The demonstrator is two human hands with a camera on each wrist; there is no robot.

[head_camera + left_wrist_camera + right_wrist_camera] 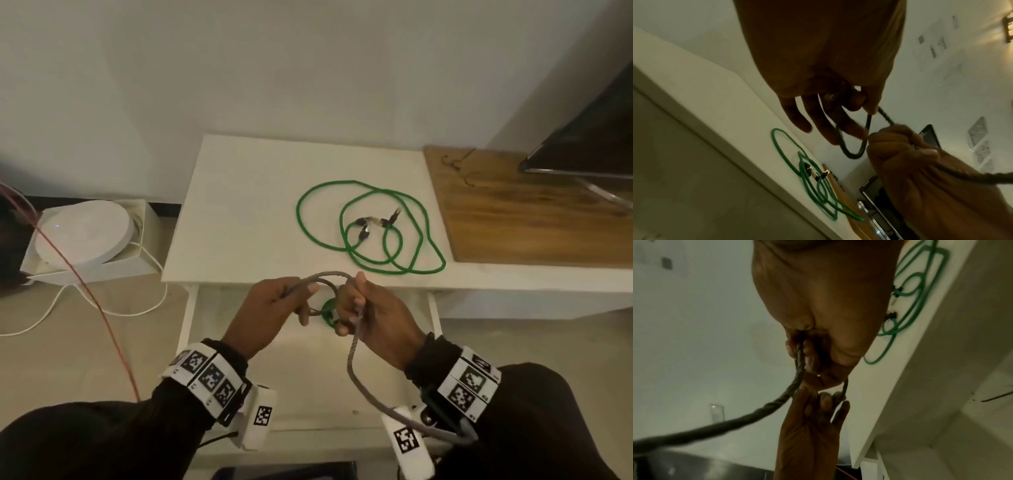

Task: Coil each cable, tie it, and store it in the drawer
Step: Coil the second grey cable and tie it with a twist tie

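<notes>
Above the open white drawer (433,308), the left hand (270,308) pinches one end of a grey braided cable (352,346), apparently between thumb and forefinger, the right hand (373,315) is fisted around its loop, and farther right a loose green braided cable (370,226) sprawls on the white cabinet top (239,212).

Braided grey cable (354,346), a woven, cloth-like sheath, rough and matt. The green cable (370,226) on the cabinet top (239,205) shows a fine textured weave with dark plastic plugs; that top is smooth matt white, and the board (520,219) beside it is grained brown wood.
</notes>
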